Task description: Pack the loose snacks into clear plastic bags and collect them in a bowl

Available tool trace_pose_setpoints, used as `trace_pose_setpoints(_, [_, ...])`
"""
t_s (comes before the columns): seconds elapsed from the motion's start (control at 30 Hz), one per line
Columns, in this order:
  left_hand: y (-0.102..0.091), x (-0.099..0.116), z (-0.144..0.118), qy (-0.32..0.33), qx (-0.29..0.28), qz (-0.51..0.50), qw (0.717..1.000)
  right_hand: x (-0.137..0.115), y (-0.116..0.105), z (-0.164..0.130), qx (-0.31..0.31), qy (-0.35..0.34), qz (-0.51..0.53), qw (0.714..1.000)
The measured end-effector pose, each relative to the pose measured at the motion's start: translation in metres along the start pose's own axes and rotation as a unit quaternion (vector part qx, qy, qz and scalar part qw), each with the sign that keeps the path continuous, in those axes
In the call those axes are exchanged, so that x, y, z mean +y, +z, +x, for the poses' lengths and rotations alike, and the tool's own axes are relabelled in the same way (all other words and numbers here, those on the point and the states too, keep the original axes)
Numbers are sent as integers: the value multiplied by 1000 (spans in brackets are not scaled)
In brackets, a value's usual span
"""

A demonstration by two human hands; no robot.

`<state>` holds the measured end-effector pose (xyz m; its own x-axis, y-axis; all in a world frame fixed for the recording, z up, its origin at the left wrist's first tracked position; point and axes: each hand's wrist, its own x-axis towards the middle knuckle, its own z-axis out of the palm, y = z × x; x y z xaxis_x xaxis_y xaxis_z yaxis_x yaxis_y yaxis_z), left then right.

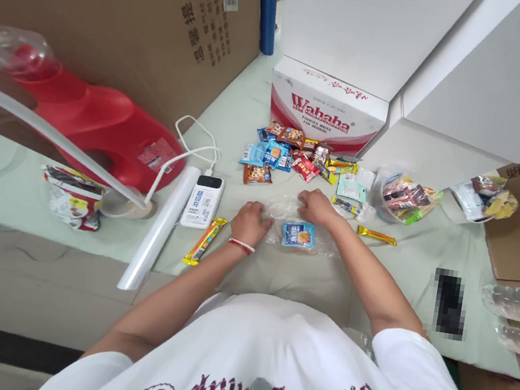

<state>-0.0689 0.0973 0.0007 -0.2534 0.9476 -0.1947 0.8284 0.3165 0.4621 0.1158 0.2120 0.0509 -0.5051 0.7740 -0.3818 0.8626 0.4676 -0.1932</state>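
A clear plastic bag (325,244) lies flat on the cloth-covered table in front of me, with a blue snack packet (298,234) on or inside it; I cannot tell which. My left hand (250,225), with a red and white bracelet at the wrist, is closed at the bag's left edge. At the upper edge, the bent fingers of my right hand (315,207) grip the same plastic. Just beyond both hands is a pile of small wrapped snacks (290,154) in blue, brown and red. A yellow snack bar (205,241) lies left of my left wrist.
Behind the pile stands a Wahaba-style white and red carton (321,110). To the left are a power bank (202,203), a white roll (162,226) and a red jug (104,126). A plastic tub of snacks (403,197), another yellow bar (377,235) and bottles (517,305) are right.
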Motion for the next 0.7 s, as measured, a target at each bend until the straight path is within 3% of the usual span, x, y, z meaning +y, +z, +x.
trace_pose_setpoints(0.17, [6, -1, 2, 5, 23, -22, 999, -8, -7, -41, 28, -100, 2, 995])
trace_pose_setpoints(0.37, [-3, -21, -6, 82, 39, -76, 993, -14, 42, -105, 16, -159, 51, 986])
trace_pose_setpoints(0.47, [-24, -28, -14, 109, -20, -113, 987, -8, 66, -113, 53, -175, 114, 976])
trace_pose_setpoints(0.57, [-37, -12, -19, 97, -132, -230, 959, -7, 76, -113, 80, -187, 154, 967])
trace_pose_setpoints(0.63, [-32, 9, -19, 101, -176, -292, 935, -10, 79, -113, 92, -186, 164, 964])
trace_pose_setpoints(0.7, [-19, 32, -18, 120, -174, -280, 937, -11, 80, -116, 109, -184, 181, 960])
